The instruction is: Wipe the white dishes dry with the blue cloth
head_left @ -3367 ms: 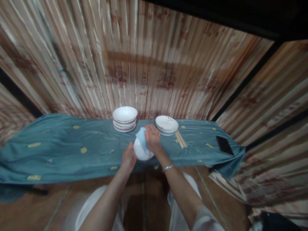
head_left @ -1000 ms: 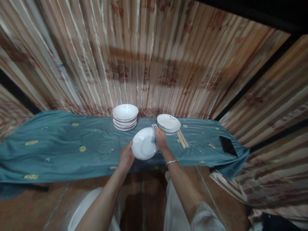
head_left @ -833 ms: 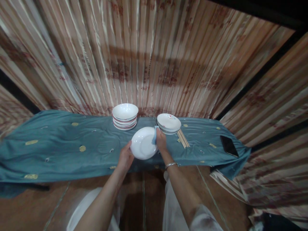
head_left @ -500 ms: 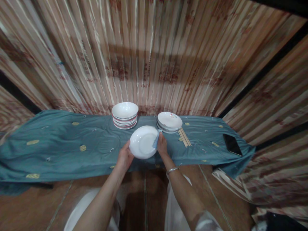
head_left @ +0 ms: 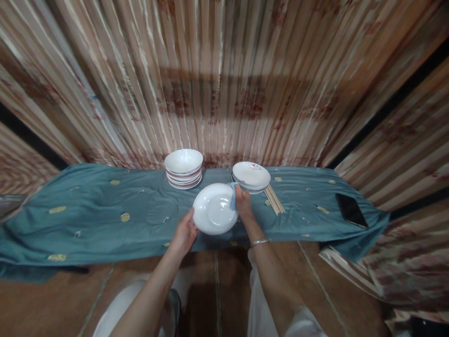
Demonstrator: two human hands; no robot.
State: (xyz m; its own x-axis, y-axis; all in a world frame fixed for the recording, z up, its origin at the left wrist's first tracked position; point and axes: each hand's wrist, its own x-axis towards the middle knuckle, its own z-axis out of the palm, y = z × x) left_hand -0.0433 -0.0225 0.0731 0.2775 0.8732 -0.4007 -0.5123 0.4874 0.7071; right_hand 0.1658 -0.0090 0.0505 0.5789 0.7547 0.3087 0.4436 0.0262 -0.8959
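White dish [head_left: 213,211] in left hand [head_left: 184,232]

I see the left forearm [head_left: 152,283] and right forearm [head_left: 271,269] angle inward to the white dish [head_left: 210,213]; the left hand [head_left: 185,230] grips its left rim, thumb [head_left: 191,214] uppermost, and the right hand [head_left: 243,203] curls closed at the rim opposite.

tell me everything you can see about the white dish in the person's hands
The white dish is round, glossy and ceramic-looking, with bright reflections and a ring around its middle; which face shows is hard to tell. It is held tilted, in front of the two stacks. The left hand grips its left edge; the right hand holds a light-blue cloth against its right edge.
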